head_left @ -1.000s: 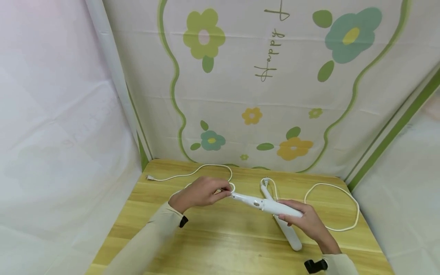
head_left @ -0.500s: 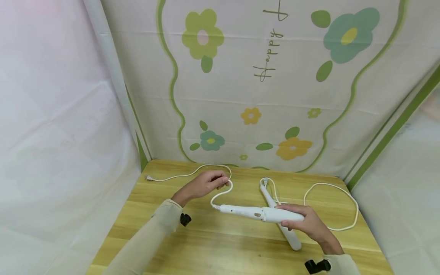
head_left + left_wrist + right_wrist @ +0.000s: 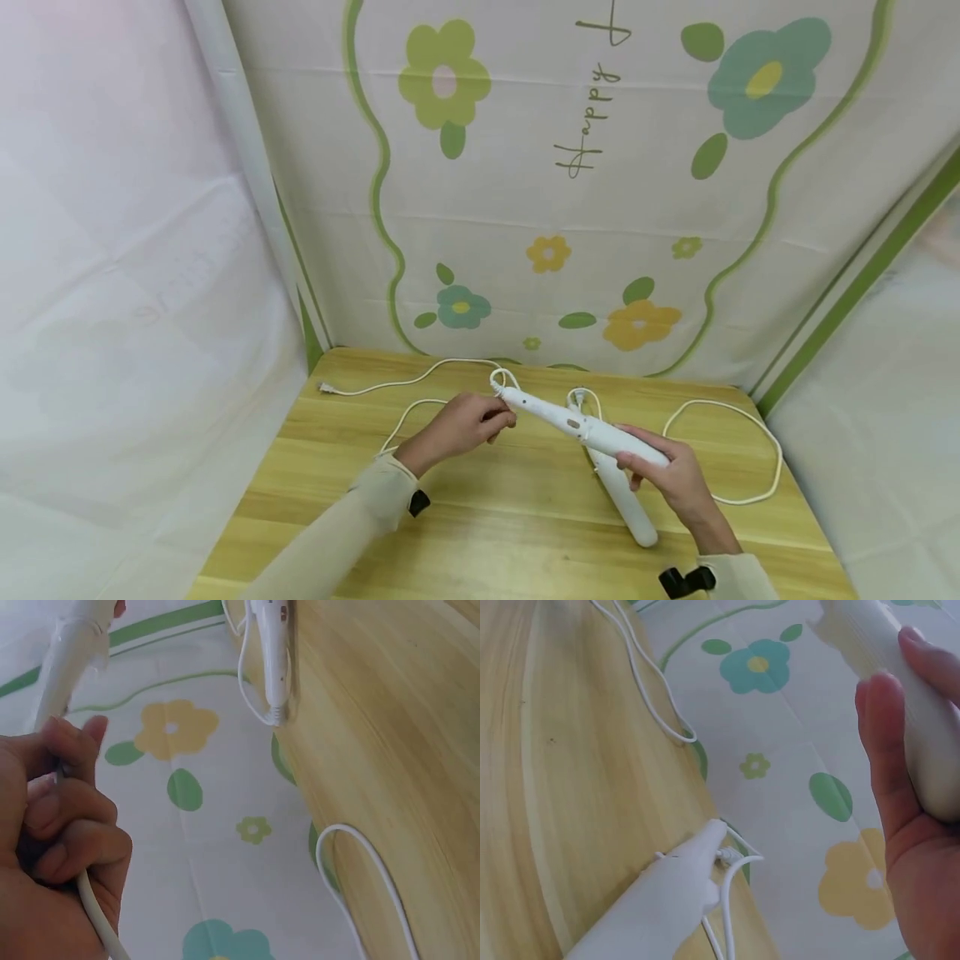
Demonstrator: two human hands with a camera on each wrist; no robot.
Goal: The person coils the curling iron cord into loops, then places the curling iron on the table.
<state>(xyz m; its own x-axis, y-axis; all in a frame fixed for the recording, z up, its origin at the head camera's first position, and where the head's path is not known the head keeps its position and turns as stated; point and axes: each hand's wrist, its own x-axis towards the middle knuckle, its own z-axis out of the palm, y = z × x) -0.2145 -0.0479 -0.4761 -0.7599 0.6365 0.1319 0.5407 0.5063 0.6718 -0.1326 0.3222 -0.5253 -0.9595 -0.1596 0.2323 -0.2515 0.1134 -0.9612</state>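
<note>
Head view: the white appliance point(image 3: 589, 432) is held above the table point(image 3: 510, 533), its thick end gripped by the right hand point(image 3: 678, 479), seemingly for steadiness; the left hand point(image 3: 461, 427) curls round a cord point(image 3: 99, 919), probably managing slack. Another appliance point(image 3: 627, 504) lies partly behind.

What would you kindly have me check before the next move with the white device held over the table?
1. Right hand gripping the white device: ok, its fingers and thumb hold one end.
2. Left hand holding the cord: ok, the cord runs through its curled fingers.
3. Cord gathered up: not ok, stretches lie loose on the left side of the table.
4. Plug out of any socket: ok, it lies on the table's far left.
5. Second device resting on the table: ok.
6. White device cool: cannot tell, as no picture shows heat.
</note>
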